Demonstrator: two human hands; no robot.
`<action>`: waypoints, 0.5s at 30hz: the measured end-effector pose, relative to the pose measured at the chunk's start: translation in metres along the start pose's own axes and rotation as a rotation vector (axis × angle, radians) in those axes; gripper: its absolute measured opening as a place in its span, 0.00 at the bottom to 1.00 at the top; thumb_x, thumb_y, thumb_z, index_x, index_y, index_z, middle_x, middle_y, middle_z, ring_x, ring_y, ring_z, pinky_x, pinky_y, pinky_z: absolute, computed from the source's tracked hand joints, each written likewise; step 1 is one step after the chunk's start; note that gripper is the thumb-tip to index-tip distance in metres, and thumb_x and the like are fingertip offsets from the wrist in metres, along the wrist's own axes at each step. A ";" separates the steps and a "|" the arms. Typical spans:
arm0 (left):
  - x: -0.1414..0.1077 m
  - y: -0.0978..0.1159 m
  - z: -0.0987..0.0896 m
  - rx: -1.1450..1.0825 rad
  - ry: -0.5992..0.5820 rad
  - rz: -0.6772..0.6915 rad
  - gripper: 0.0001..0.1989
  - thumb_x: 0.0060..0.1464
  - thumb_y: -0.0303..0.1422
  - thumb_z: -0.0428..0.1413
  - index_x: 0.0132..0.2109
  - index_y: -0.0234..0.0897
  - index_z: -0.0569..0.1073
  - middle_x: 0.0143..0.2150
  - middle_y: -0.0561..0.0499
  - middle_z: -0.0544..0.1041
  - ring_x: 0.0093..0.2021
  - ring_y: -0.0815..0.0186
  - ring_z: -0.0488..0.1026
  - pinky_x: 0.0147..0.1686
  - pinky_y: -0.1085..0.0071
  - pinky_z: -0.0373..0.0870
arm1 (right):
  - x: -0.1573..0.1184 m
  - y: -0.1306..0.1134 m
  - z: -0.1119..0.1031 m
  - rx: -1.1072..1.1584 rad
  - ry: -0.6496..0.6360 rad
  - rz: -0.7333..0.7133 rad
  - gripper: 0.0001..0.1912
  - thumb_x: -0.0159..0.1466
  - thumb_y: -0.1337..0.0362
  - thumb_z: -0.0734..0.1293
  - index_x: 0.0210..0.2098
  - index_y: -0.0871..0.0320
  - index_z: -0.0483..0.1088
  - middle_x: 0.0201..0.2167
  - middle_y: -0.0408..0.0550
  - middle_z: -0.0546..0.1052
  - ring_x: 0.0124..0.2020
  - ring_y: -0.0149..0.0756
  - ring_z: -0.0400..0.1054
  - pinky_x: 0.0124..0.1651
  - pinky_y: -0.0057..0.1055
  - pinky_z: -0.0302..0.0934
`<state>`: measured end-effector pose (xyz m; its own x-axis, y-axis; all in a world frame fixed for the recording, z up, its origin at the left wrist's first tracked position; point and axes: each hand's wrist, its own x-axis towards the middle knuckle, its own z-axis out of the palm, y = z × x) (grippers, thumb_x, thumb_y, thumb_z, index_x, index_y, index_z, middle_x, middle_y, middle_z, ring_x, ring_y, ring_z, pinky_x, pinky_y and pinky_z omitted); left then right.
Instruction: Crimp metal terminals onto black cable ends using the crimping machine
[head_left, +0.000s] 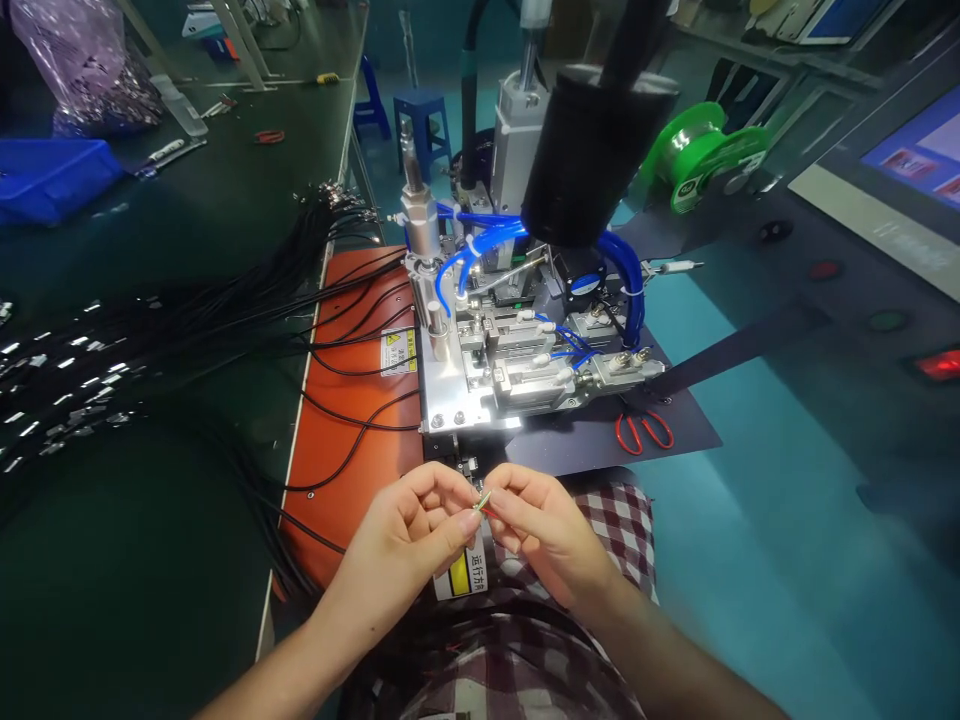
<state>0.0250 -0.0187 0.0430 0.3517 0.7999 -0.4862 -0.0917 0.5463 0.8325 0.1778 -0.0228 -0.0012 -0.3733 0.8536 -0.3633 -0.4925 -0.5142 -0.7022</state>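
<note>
My left hand (412, 530) and my right hand (544, 525) meet at the lower middle, fingertips almost touching. Between them is a small, thin greenish piece (482, 502) with a bit of red beside it. Thumb and fingers of each hand pinch at it; its exact shape is too small to make out. Just beyond the hands stands a metal machine (517, 350) with blue air tubes (634, 290). Several black cables (367, 425) run across the orange plate (330, 390) to the machine's left side.
A large bundle of black cables (225, 300) with metal ends lies on the dark table at left, near a blue tray (52, 180). Red-handled scissors (645, 432) lie right of the machine. A black cylinder (596, 155) hangs above it. A green spool (694, 155) stands behind.
</note>
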 end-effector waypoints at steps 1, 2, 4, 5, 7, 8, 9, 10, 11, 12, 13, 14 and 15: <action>0.000 0.000 -0.001 0.000 -0.005 -0.005 0.10 0.52 0.36 0.59 0.36 0.34 0.68 0.20 0.60 0.63 0.19 0.79 0.54 0.18 0.82 0.48 | 0.000 0.000 -0.001 -0.001 -0.009 0.014 0.11 0.57 0.59 0.70 0.27 0.60 0.69 0.19 0.38 0.65 0.20 0.24 0.53 0.23 0.23 0.47; 0.000 0.000 -0.002 0.000 -0.010 -0.014 0.10 0.52 0.36 0.59 0.36 0.34 0.67 0.20 0.60 0.62 0.19 0.79 0.53 0.18 0.82 0.47 | 0.001 -0.001 -0.002 -0.017 -0.018 0.019 0.11 0.58 0.59 0.70 0.27 0.60 0.69 0.20 0.38 0.65 0.20 0.24 0.53 0.23 0.23 0.46; 0.001 0.000 -0.003 0.009 -0.023 -0.042 0.10 0.52 0.35 0.58 0.36 0.34 0.67 0.21 0.60 0.63 0.18 0.79 0.54 0.18 0.81 0.47 | 0.002 -0.004 -0.005 -0.091 -0.042 -0.005 0.10 0.59 0.60 0.69 0.28 0.60 0.69 0.21 0.38 0.65 0.20 0.24 0.52 0.23 0.23 0.45; 0.001 0.000 -0.003 0.024 -0.034 -0.061 0.09 0.52 0.35 0.58 0.36 0.34 0.68 0.21 0.59 0.64 0.18 0.79 0.54 0.18 0.80 0.47 | 0.002 -0.007 -0.007 -0.147 -0.064 -0.035 0.10 0.60 0.60 0.68 0.28 0.60 0.69 0.22 0.39 0.65 0.21 0.24 0.52 0.24 0.23 0.47; 0.001 0.000 -0.003 0.065 -0.051 -0.102 0.09 0.51 0.34 0.58 0.36 0.33 0.69 0.20 0.59 0.65 0.17 0.79 0.54 0.18 0.79 0.47 | 0.004 -0.012 -0.009 -0.266 -0.121 -0.106 0.09 0.61 0.61 0.68 0.28 0.60 0.69 0.24 0.40 0.66 0.25 0.26 0.56 0.29 0.25 0.51; 0.001 0.000 -0.003 0.088 -0.051 -0.118 0.09 0.50 0.34 0.59 0.35 0.33 0.69 0.19 0.59 0.65 0.16 0.79 0.54 0.17 0.79 0.46 | 0.005 -0.015 -0.011 -0.317 -0.152 -0.133 0.09 0.61 0.61 0.67 0.27 0.60 0.69 0.26 0.41 0.66 0.27 0.28 0.58 0.31 0.25 0.53; 0.001 0.000 -0.003 0.112 -0.041 -0.128 0.09 0.50 0.34 0.58 0.34 0.33 0.69 0.17 0.59 0.64 0.16 0.78 0.54 0.17 0.79 0.46 | 0.005 -0.018 -0.012 -0.357 -0.181 -0.148 0.09 0.61 0.61 0.67 0.27 0.59 0.69 0.27 0.41 0.66 0.29 0.29 0.59 0.33 0.26 0.54; 0.000 0.000 -0.002 0.136 -0.023 -0.131 0.09 0.49 0.35 0.58 0.33 0.33 0.69 0.16 0.60 0.62 0.16 0.78 0.53 0.17 0.78 0.46 | 0.006 -0.019 -0.013 -0.386 -0.204 -0.154 0.09 0.61 0.61 0.67 0.27 0.59 0.69 0.27 0.41 0.66 0.30 0.29 0.59 0.34 0.27 0.54; 0.000 -0.001 -0.001 0.156 -0.001 -0.130 0.09 0.49 0.35 0.58 0.32 0.33 0.70 0.16 0.60 0.61 0.16 0.78 0.53 0.17 0.78 0.45 | 0.007 -0.020 -0.014 -0.402 -0.220 -0.154 0.09 0.61 0.61 0.67 0.27 0.59 0.69 0.27 0.41 0.66 0.29 0.29 0.59 0.33 0.27 0.54; 0.000 -0.001 0.000 0.170 0.022 -0.127 0.09 0.48 0.34 0.58 0.31 0.32 0.70 0.15 0.60 0.60 0.16 0.78 0.52 0.17 0.78 0.45 | 0.007 -0.021 -0.015 -0.411 -0.231 -0.152 0.09 0.61 0.61 0.67 0.27 0.59 0.69 0.27 0.41 0.66 0.29 0.30 0.59 0.33 0.27 0.54; 0.000 -0.002 0.001 0.179 0.042 -0.123 0.09 0.48 0.34 0.58 0.30 0.32 0.70 0.16 0.60 0.60 0.16 0.78 0.51 0.17 0.78 0.44 | 0.007 -0.021 -0.016 -0.418 -0.233 -0.153 0.10 0.61 0.61 0.67 0.27 0.59 0.68 0.27 0.41 0.66 0.29 0.30 0.59 0.33 0.27 0.54; 0.000 -0.003 0.002 0.181 0.061 -0.120 0.09 0.48 0.34 0.58 0.29 0.32 0.69 0.16 0.60 0.59 0.17 0.78 0.50 0.17 0.78 0.44 | 0.007 -0.020 -0.017 -0.426 -0.229 -0.151 0.10 0.61 0.61 0.67 0.27 0.59 0.68 0.27 0.41 0.66 0.29 0.29 0.59 0.32 0.27 0.54; 0.001 -0.003 0.002 0.181 0.079 -0.117 0.09 0.47 0.35 0.58 0.29 0.32 0.69 0.17 0.60 0.59 0.17 0.78 0.49 0.17 0.78 0.43 | 0.007 -0.019 -0.017 -0.434 -0.217 -0.145 0.10 0.61 0.61 0.66 0.27 0.59 0.68 0.26 0.41 0.65 0.27 0.28 0.58 0.30 0.26 0.53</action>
<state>0.0275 -0.0205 0.0404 0.2755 0.7547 -0.5955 0.1164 0.5887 0.7999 0.1982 -0.0058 -0.0003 -0.5026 0.8531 -0.1400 -0.1961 -0.2702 -0.9426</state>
